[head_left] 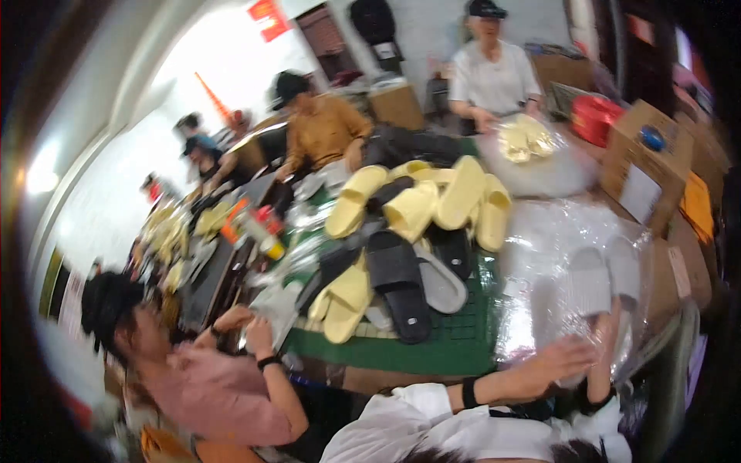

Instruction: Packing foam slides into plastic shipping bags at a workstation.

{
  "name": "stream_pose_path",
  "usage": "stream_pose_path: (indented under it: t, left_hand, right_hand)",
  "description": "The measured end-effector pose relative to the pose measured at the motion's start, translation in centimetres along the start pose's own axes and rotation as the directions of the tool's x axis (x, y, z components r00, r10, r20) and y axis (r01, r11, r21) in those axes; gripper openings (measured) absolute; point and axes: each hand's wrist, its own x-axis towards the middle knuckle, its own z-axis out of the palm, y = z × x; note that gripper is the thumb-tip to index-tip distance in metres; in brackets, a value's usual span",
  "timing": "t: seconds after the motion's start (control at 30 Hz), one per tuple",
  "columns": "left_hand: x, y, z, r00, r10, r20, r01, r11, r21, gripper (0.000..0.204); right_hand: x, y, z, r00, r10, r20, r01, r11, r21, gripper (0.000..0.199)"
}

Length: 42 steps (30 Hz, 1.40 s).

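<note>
A pair of grey slippers (588,279) is at the right, over clear plastic bags (532,231) on the table. My right hand (607,328) reaches up to the near ends of these slippers and grips them; its fingertips are hidden. Beside it, my left hand (563,359) is open, fingers stretched out over the near part of the plastic, holding nothing. Left of the bags lies a heap of loose slippers: yellow ones (463,193), black ones (397,285) and a grey one (441,279).
Under the heap is a green mat (478,339). Cardboard boxes (644,154) stand at the right. A co-worker in pink (216,386) handles plastic at the left. Across the table another person (494,77) holds bagged yellow slippers (529,139); one in brown (328,127) sits nearby.
</note>
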Motion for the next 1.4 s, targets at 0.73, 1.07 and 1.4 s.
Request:
stream_pose_path:
  t: [0.73, 1.07, 1.4]
  left_hand:
    - [-5.5, -3.6, 2.0, 0.226, -0.968, -0.111, 0.589, 0.226, -0.776, 0.061]
    - [-5.6, -4.5, 2.4, 0.565, -0.766, -0.305, 0.747, 0.632, -0.204, 0.071]
    - [-4.9, -3.8, 2.3, 0.432, -0.869, -0.239, 0.814, 0.49, -0.311, 0.072]
  right_hand:
    - [-1.3, -4.7, -1.4, 0.574, 0.017, 0.819, 0.535, 0.749, -0.391, 0.091]
    - [-1.6, -3.3, 1.5, 0.75, -0.243, 0.615, 0.586, 0.675, -0.448, 0.066]
    - [-2.3, -6.1, -1.2, 0.868, -0.044, 0.494, 0.393, 0.667, -0.632, 0.064]
